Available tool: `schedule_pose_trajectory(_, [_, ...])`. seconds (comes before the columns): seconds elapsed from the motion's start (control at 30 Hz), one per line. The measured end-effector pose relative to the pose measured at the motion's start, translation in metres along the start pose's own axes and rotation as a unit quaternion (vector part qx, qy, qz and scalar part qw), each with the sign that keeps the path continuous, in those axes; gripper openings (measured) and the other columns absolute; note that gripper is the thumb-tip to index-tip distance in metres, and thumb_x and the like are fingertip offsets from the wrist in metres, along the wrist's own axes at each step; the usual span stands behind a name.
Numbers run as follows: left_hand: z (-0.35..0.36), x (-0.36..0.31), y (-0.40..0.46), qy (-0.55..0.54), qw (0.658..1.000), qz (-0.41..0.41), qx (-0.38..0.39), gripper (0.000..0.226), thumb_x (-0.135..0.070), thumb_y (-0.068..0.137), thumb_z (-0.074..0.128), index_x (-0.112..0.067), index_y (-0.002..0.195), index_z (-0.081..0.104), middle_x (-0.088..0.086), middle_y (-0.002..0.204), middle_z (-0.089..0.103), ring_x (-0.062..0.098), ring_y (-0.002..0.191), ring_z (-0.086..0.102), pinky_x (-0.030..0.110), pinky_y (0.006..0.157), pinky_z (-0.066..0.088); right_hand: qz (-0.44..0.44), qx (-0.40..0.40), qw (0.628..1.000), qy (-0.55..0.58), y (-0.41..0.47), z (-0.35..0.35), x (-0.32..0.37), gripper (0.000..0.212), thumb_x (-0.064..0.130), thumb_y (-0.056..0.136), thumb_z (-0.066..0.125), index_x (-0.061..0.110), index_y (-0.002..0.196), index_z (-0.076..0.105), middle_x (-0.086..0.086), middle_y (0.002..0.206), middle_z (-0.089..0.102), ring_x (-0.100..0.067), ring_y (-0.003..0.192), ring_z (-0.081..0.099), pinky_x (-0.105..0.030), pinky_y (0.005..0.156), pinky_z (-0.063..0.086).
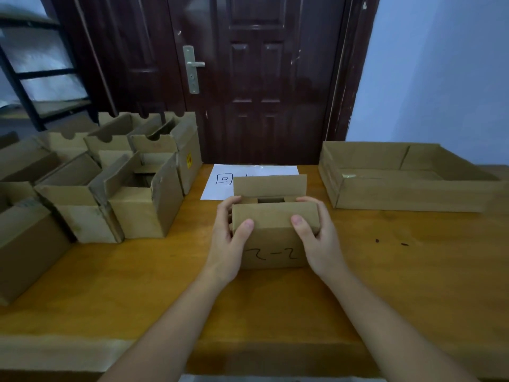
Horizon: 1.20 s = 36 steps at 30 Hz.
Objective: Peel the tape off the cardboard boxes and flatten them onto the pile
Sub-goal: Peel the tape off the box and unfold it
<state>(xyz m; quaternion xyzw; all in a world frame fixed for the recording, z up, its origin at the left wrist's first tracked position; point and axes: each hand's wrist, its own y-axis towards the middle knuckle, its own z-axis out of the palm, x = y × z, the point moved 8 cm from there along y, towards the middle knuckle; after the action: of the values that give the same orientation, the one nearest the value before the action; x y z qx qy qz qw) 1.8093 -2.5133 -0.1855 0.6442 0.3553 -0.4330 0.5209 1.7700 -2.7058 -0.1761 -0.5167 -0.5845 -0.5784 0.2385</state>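
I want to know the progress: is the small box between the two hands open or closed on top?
Open. On the small box the far flap stands up, and a dark gap shows between the flaps.

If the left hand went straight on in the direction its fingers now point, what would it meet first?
The left hand already grips the small box, fingers pointing away. Beyond them, probably the white paper sheet on the table, then the door; depth is unclear.

The wooden table [385,271] carries cardboard boxes [143,208], a paper sheet [220,186] and a shallow tray [407,194].
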Motion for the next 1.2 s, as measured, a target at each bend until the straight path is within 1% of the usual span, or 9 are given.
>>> schedule_pose_trajectory(0.2, [-0.002, -0.002, 0.005, 0.007, 1.000, -0.019, -0.015, 0.052, -0.076, 0.082, 0.049, -0.052, 0.127, 0.053, -0.003, 0.137, 0.053, 0.016, 0.123, 0.055, 0.035, 0.094, 0.056, -0.026, 0.035, 0.998, -0.042, 0.003, -0.002, 0.006, 0.055, 0.071, 0.080, 0.060, 0.053, 0.130, 0.045, 0.022, 0.145, 0.034, 0.005, 0.128, 0.043, -0.032, 0.101, 0.053])
schedule_pose_trajectory(0.33, [-0.007, 0.004, 0.010, -0.123, 0.980, -0.159, -0.004, 0.079, -0.090, 0.083, 0.033, -0.033, 0.121, 0.072, -0.003, 0.124, 0.071, 0.020, 0.124, 0.061, 0.047, 0.105, 0.049, -0.045, 0.070, 0.991, -0.100, 0.008, -0.012, 0.016, 0.057, 0.076, 0.080, 0.063, 0.055, 0.132, 0.052, 0.026, 0.159, 0.015, -0.002, 0.147, 0.024, -0.039, 0.115, 0.038])
schedule_pose_trajectory(0.47, [-0.021, -0.019, 0.023, -0.005, 0.984, -0.172, 0.051, 0.041, -0.062, 0.090, 0.056, -0.032, 0.111, 0.076, -0.011, 0.116, 0.071, 0.016, 0.121, 0.059, 0.038, 0.100, 0.048, -0.124, 0.098, 0.970, -0.184, 0.004, -0.023, 0.038, 0.047, 0.052, 0.090, 0.067, 0.046, 0.136, 0.059, 0.020, 0.166, 0.007, -0.006, 0.154, 0.009, -0.038, 0.119, 0.018])
schedule_pose_trajectory(0.53, [-0.021, -0.027, 0.026, 0.054, 0.979, -0.174, 0.092, 0.050, -0.065, 0.074, 0.068, -0.035, 0.114, 0.071, -0.010, 0.120, 0.067, 0.015, 0.119, 0.057, 0.035, 0.096, 0.048, -0.189, 0.116, 0.941, -0.254, -0.004, -0.024, 0.048, 0.041, 0.041, 0.096, 0.061, 0.042, 0.137, 0.061, 0.009, 0.168, 0.012, -0.013, 0.155, 0.010, -0.038, 0.120, 0.015])
schedule_pose_trajectory(0.7, [-0.010, -0.038, 0.027, 0.197, 0.947, -0.200, 0.157, 0.056, -0.054, 0.076, 0.084, -0.037, 0.120, 0.053, -0.011, 0.119, 0.055, 0.010, 0.105, 0.058, 0.026, 0.075, 0.049, -0.281, 0.179, 0.823, -0.460, -0.016, -0.023, 0.056, 0.062, 0.021, 0.091, 0.050, 0.034, 0.152, 0.045, -0.011, 0.159, 0.028, -0.029, 0.145, 0.028, -0.039, 0.113, 0.030])
schedule_pose_trajectory(0.8, [-0.007, -0.043, 0.030, 0.231, 0.942, -0.194, 0.149, 0.051, -0.041, 0.083, 0.081, -0.035, 0.121, 0.048, -0.009, 0.113, 0.053, 0.014, 0.099, 0.060, 0.032, 0.080, 0.058, -0.248, 0.219, 0.811, -0.482, -0.011, -0.020, 0.063, 0.067, 0.026, 0.096, 0.053, 0.043, 0.157, 0.030, -0.002, 0.155, 0.025, -0.018, 0.138, 0.029, -0.029, 0.109, 0.033])
schedule_pose_trajectory(0.9, [-0.001, -0.054, 0.028, 0.234, 0.948, -0.146, 0.159, 0.045, -0.032, 0.090, 0.073, -0.037, 0.125, 0.045, -0.009, 0.114, 0.052, 0.016, 0.098, 0.062, 0.028, 0.072, 0.058, -0.222, 0.255, 0.805, -0.487, -0.005, -0.013, 0.071, 0.063, 0.032, 0.095, 0.062, 0.045, 0.152, 0.037, 0.008, 0.150, 0.022, -0.009, 0.131, 0.030, -0.021, 0.105, 0.036])
schedule_pose_trajectory(1.03, [-0.012, -0.063, 0.026, 0.159, 0.977, -0.094, 0.112, 0.035, -0.029, 0.102, 0.055, -0.041, 0.131, 0.041, -0.011, 0.133, 0.042, 0.016, 0.108, 0.056, 0.031, 0.078, 0.056, -0.167, 0.209, 0.867, -0.421, 0.001, -0.024, 0.075, 0.049, 0.039, 0.090, 0.073, 0.036, 0.133, 0.050, 0.014, 0.139, 0.034, -0.002, 0.120, 0.044, -0.018, 0.097, 0.048])
schedule_pose_trajectory(1.2, [-0.048, -0.042, 0.013, -0.001, 0.993, -0.119, 0.023, 0.034, -0.018, 0.107, 0.041, -0.039, 0.134, 0.043, -0.005, 0.143, 0.046, 0.029, 0.120, 0.057, 0.043, 0.085, 0.063, -0.009, 0.055, 0.972, -0.230, -0.006, -0.059, 0.051, 0.063, 0.039, 0.078, 0.085, 0.029, 0.128, 0.047, 0.016, 0.119, 0.053, -0.001, 0.104, 0.059, -0.015, 0.083, 0.053])
